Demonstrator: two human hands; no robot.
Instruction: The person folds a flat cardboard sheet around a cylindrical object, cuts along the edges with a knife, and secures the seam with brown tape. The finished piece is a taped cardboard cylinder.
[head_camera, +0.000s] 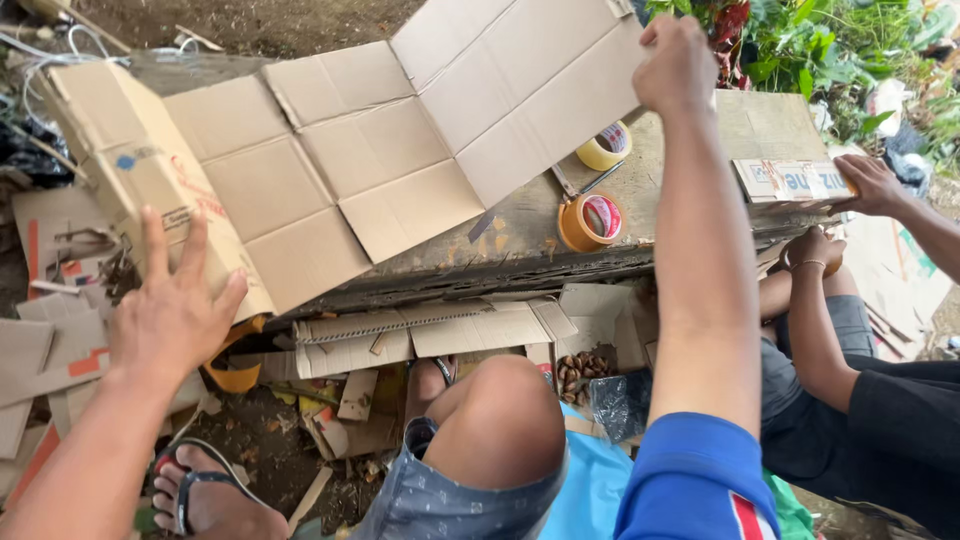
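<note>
In the head view, a large flattened cardboard box (350, 160) lies unfolded across a worn wooden bench (520, 245), spanning from the upper left of the frame to the top centre. The right hand (678, 62), at the top right of centre, is closed on the upper right flap of the cardboard, pinching its edge. The left hand (172, 305), at the left middle of the frame, is open with fingers spread and rests flat against the folded left end of the same cardboard, where it hangs over the bench edge. On the bench, just right of the cardboard, stand two rolls of tape: a pale one (605, 145) and, below it, an orange-brown one (590, 220). At the right edge another person's hand (872, 185) grips a small printed carton (790, 180). Cardboard scraps (420, 335) litter the ground under the bench, lower centre.
</note>
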